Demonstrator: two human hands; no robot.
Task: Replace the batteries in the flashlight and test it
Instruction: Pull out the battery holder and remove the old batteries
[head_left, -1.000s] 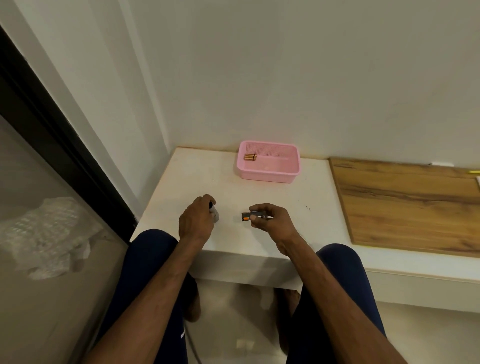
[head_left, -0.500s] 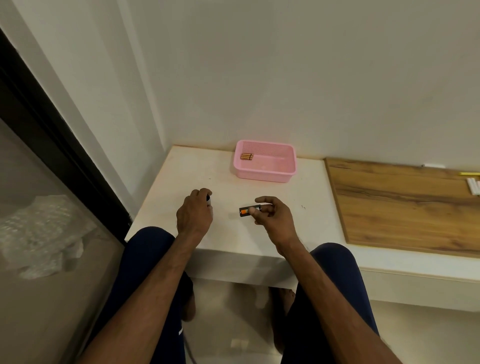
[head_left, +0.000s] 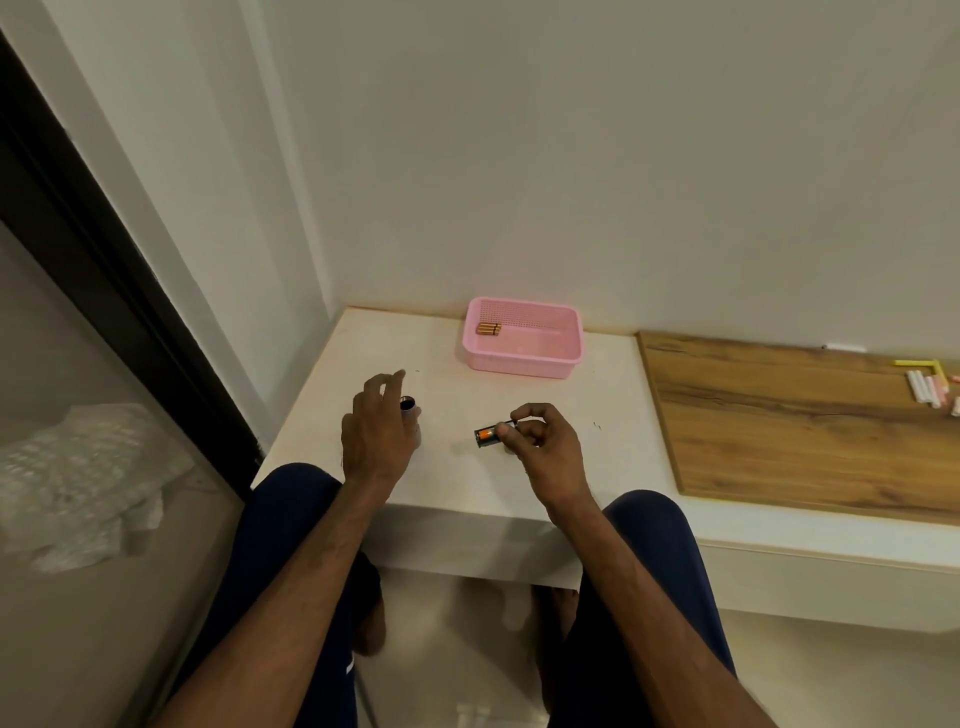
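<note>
A small silver flashlight body (head_left: 410, 410) stands upright on the white table (head_left: 467, 483), its open dark end facing up. My left hand (head_left: 375, 431) is right beside it on its left, with the fingers lifted and spread off it. My right hand (head_left: 540, 441) pinches a black battery holder (head_left: 487, 434) with orange batteries in it, held a little above the table to the right of the flashlight. Spare copper-coloured batteries (head_left: 489, 329) lie in the far left corner of the pink basket (head_left: 550, 361).
The pink basket stands at the back of the table against the wall. A wooden board (head_left: 789, 426) covers the surface to the right, with chalk sticks (head_left: 930, 395) at its far end. A glass door with a dark frame (head_left: 119, 291) runs along the left. My knees are under the table's front edge.
My left hand's fingers have uncurled and lifted off the flashlight, which now shows standing upright. My right hand has kept the battery holder and shifted slightly.
</note>
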